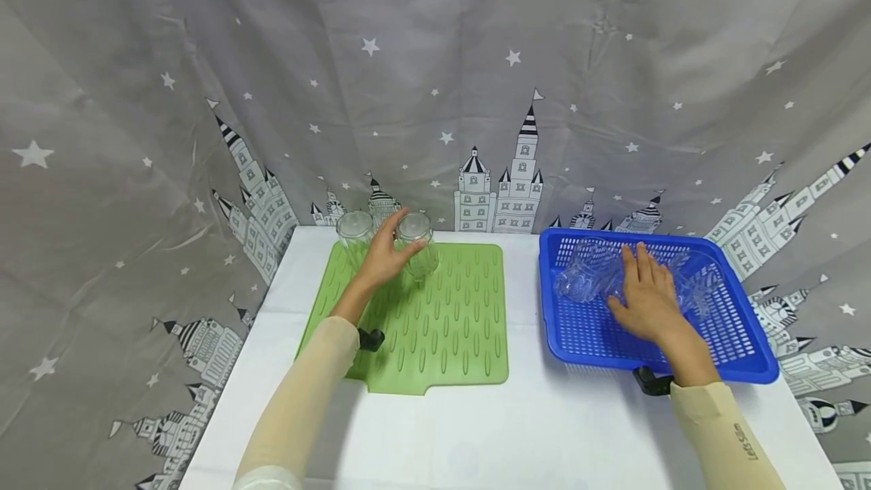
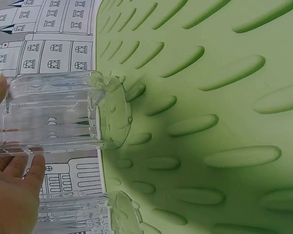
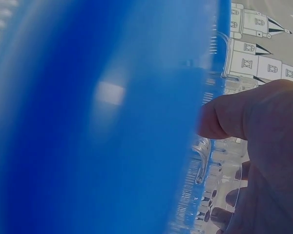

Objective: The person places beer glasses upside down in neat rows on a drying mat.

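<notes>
At eleven o'clock on the green ridged mat (image 1: 469, 324) stands a clear glass tumbler (image 1: 354, 225), your left hand (image 1: 384, 255) grips a second clear tumbler (image 1: 416, 229) at twelve between thumb and fingers, and over the blue perforated plastic basket's (image 1: 585, 335) clear glassware (image 1: 578, 286), from ten to two, your right hand (image 1: 649, 297) is spread, its contact uncertain.
</notes>
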